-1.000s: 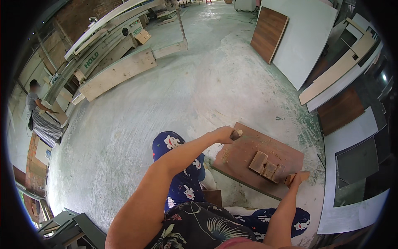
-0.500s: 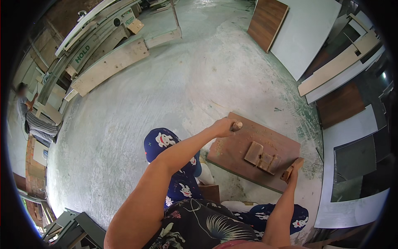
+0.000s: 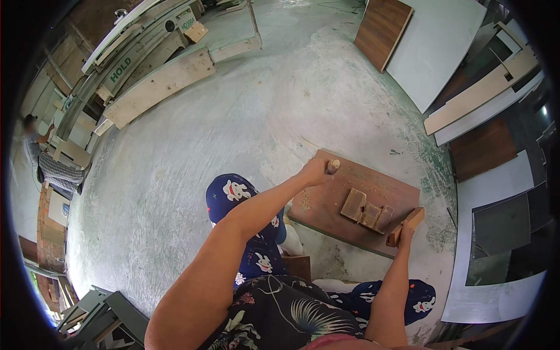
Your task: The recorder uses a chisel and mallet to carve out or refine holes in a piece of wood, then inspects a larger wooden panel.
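Note:
My left hand is closed round the pale wooden handle of a tool, whose working end is hidden. It is over the far left part of a reddish-brown board lying on the floor. Closed fingers of my right hand grip a long wooden block, perhaps a mallet, at the board's right edge. Between the hands lies a notched wooden block, with smaller cut sections on its right side. Wood shavings are scattered over the board.
Panels lean at the far right, and grey sheets lie along the right. A large woodworking machine stands far left. Another person is at the left edge. My knees in blue patterned cloth flank the work.
The view has shifted slightly, so the board appears higher. The wooden block in my right hand has turned and shows more of its length. My left hand keeps its grip on the handle.

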Demonstrator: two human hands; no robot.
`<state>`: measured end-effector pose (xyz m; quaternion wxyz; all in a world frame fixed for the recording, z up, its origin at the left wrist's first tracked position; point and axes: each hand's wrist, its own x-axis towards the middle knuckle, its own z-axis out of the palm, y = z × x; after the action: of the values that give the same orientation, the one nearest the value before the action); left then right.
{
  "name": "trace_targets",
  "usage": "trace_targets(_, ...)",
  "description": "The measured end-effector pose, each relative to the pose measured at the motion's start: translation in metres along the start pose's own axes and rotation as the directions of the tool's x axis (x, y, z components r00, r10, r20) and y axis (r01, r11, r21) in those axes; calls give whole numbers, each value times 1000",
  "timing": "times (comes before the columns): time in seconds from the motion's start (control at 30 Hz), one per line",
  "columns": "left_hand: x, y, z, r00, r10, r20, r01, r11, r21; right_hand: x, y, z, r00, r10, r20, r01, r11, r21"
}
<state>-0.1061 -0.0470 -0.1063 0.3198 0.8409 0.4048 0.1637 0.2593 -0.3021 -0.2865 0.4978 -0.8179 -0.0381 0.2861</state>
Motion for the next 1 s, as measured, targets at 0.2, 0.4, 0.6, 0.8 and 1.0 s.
trace_targets(0.2,3,-6,17,973,-213,-93,177,938,-299,41,17,16,880,-475,4,474,877,-78)
trace_targets(0.4,-9,-33,74,933,-309,-186,170,833,-526,33,-22,-2,948,-317,6,305,916,260)
trace_targets(0.6,-10,-27,94,977,-147,-157,44,851,-523,-87,-141,-10,913,-380,147,345,913,217)
trace_targets(0.8,-15,-7,102,992,-81,-94,15,830,-558,-163,-199,-18,769,-596,232,564,803,193)
trace_targets(1.0,-15,-10,133,986,-166,-2,130,780,-613,-210,-202,-32,745,-555,369,559,822,108)
